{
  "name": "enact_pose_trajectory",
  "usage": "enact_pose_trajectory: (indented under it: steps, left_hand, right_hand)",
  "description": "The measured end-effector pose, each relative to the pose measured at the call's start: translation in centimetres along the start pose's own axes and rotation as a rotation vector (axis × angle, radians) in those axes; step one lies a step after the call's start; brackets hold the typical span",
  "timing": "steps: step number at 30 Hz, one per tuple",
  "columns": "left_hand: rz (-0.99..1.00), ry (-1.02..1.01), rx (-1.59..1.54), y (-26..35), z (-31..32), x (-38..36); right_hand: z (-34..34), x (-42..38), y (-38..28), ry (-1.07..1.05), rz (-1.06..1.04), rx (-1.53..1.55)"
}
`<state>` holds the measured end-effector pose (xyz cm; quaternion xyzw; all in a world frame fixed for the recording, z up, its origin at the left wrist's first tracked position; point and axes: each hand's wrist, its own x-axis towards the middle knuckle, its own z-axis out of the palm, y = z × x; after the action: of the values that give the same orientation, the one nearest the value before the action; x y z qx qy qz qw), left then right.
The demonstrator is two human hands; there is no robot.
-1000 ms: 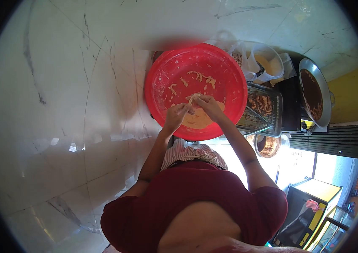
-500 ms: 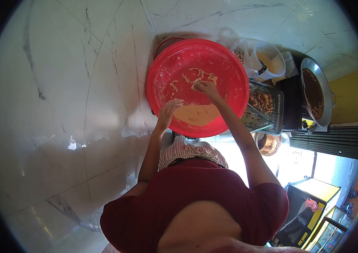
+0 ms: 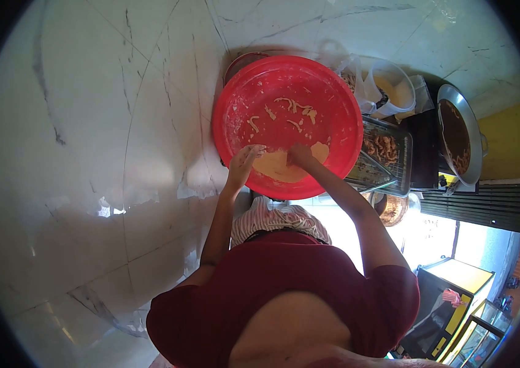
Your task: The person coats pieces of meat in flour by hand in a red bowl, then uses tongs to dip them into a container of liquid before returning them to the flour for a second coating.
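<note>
A wide red basin [image 3: 226, 110] holds a pale tan heap of flour [image 3: 275, 170] along its near side. Several floured strips [image 3: 295, 105] lie on the basin's far half, with single ones around them. My left hand [image 3: 246, 161] rests at the basin's left inner side by the flour, its dusted fingers stretched out and holding nothing. Over the flour, my right hand [image 3: 300, 155] is closed with its knuckles up. Its fingertips are down at the heap and hidden, so whatever is in them does not show.
Right of the basin stands a rack tray [image 3: 404, 165] with browned fried pieces [image 3: 381, 149] and tongs [image 3: 378, 165]. Beyond it is a large pan [image 3: 456, 135] of dark oil. Behind are a clear tub [image 3: 395, 86] and plastic bags. A marbled tile wall [image 3: 119, 122] lies left.
My right hand has moved from the strips in the middle of the basin back to the flour. One strip now lies where it was. My left hand has stayed in place.
</note>
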<state>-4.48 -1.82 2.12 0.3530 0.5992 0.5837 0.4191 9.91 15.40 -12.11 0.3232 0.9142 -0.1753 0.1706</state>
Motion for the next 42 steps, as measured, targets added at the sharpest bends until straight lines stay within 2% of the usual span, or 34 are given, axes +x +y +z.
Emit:
enact_pose_trajectory:
  steps: [6,9,12,15,18,21,24,27,33,36,39,42]
  left_hand:
    - [0.024,-0.011,0.008,0.1,0.5,0.1]
    - [0.003,-0.010,0.014,0.4,0.5,0.1]
    - [-0.001,-0.008,0.005,0.3,0.5,0.2]
    - [0.012,0.014,0.016,-0.5,0.6,0.3]
    - [0.051,0.013,0.097,0.9,1.6,0.2]
    - [0.123,-0.132,0.264,0.2,1.8,1.0]
    - [0.030,-0.100,0.272,2.0,3.1,0.4]
    - [0.044,-0.146,0.194,2.3,3.2,0.4]
    - [0.119,-0.184,0.010,2.6,3.9,0.9]
    - [0.093,-0.157,-0.082,2.6,4.4,0.9]
    - [0.055,-0.158,-0.123,3.1,4.8,0.8]
    - [0.124,-0.212,-0.091,2.5,4.6,1.0]
  right_hand:
    - [-1.0,-0.5,-0.3,0.032,-0.026,-0.013]
    - [-2.7,-0.7,0.8,-0.110,-0.076,0.350]
    - [-4.3,-1.7,1.3,-0.024,-0.193,0.525]
    - [-8.1,-4.2,0.2,-0.043,-0.289,0.793]
    - [-12.1,-7.0,-1.5,-0.092,-0.256,0.950]
    - [-14.4,-9.0,-2.8,-0.065,-0.247,1.093]
    - [-13.9,-8.7,-2.3,-0.029,-0.326,1.154]
    - [-13.8,-8.9,-2.4,-0.031,-0.315,1.266]
    - [-13.1,-9.3,-2.7,-0.129,-0.491,1.528]
    - [-12.3,-9.2,-3.1,-0.110,-0.564,1.679]
    - [-11.8,-8.9,-3.2,-0.055,-0.579,1.682]
    - [-12.1,-9.0,-3.3,0.062,-0.473,1.562]
